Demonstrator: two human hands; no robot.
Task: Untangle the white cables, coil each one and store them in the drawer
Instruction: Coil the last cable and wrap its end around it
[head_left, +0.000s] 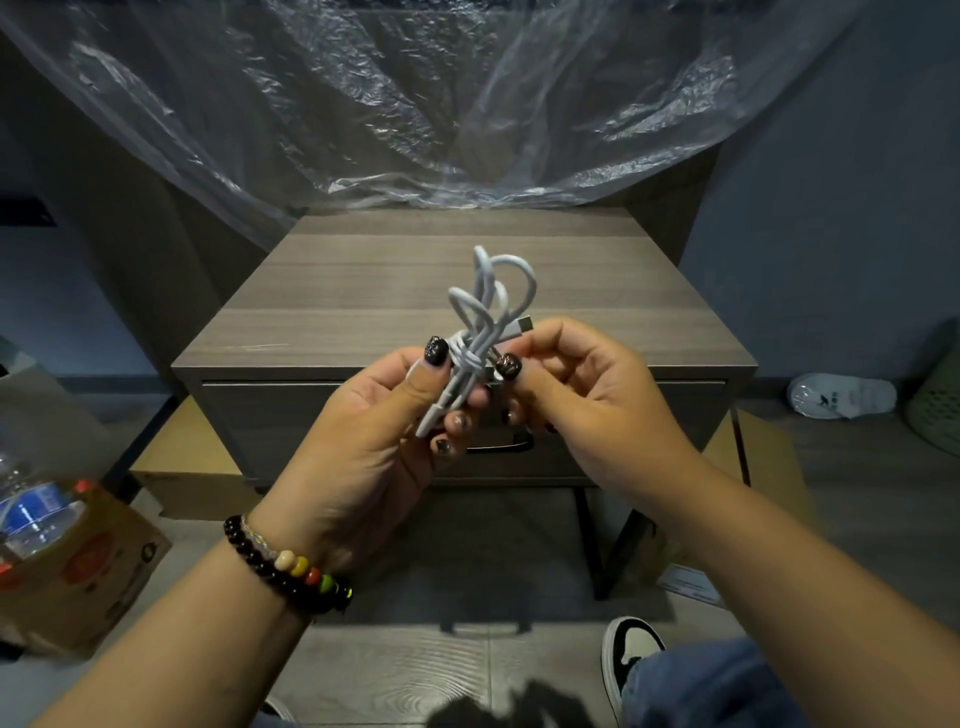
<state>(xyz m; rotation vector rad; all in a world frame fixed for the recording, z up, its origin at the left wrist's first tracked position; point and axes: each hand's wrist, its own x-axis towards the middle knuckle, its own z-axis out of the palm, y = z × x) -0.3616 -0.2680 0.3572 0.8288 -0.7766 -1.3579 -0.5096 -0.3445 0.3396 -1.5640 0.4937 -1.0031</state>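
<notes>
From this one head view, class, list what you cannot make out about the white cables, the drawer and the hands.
- White cables: whether one or several; loops overlap and the left hand and right hand cover the middle.
- Drawer: closed, so its inside is hidden; the hands cover most of its handle.
- Water bottle: cut off by the left edge, label blurred.

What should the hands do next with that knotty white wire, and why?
Probably tease the wrap loose. Both hands, left hand and right hand, pinch the white cables, which are bunched in loops and cinched by a turn at the middle. The drawer below looks closed, so storing comes later.
</notes>
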